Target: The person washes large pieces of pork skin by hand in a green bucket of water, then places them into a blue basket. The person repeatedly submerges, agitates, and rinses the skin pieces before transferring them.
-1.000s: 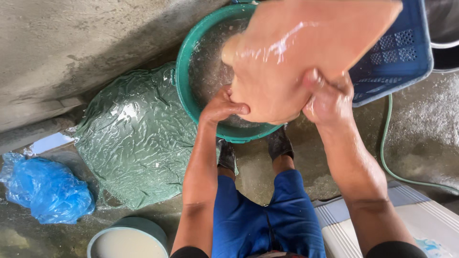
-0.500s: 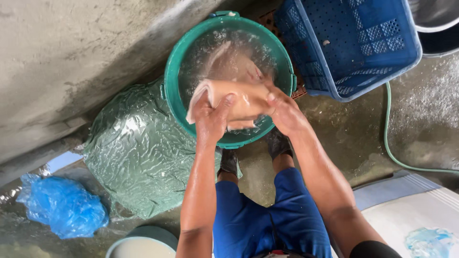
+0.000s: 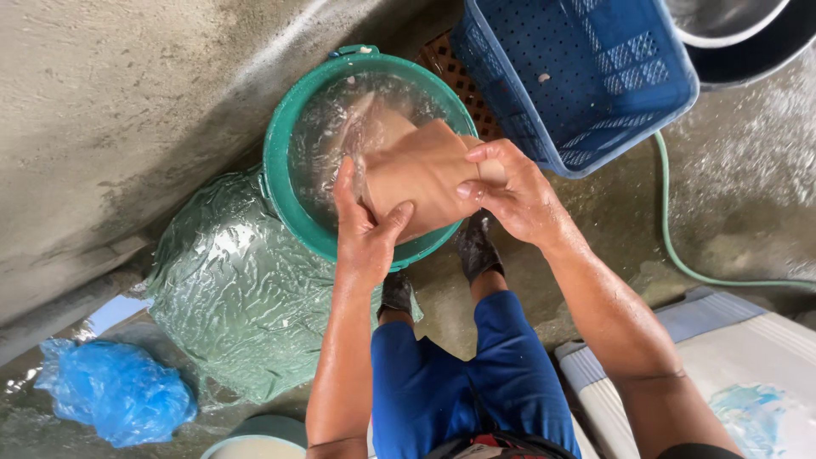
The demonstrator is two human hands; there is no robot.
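squatting over wet concrete floor (image 3: 748, 187), the person is gripping a pale pink slab of flesh (image 3: 421, 174), left hand (image 3: 365, 234) clenched on its near edge, right hand (image 3: 510, 191) pinching its right edge, keeping it over the green basin (image 3: 285, 183) of water so drips are falling back in. beside it are lying a clear green bag (image 3: 238, 297) and a blue bag (image 3: 115, 391); beyond, a blue perforated crate (image 3: 578, 76) is standing.

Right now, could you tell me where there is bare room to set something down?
Free: wet floor between hose and crate; the crate's inside. Crowded: basin, where both hands hold the sheet, and the bags beside it.
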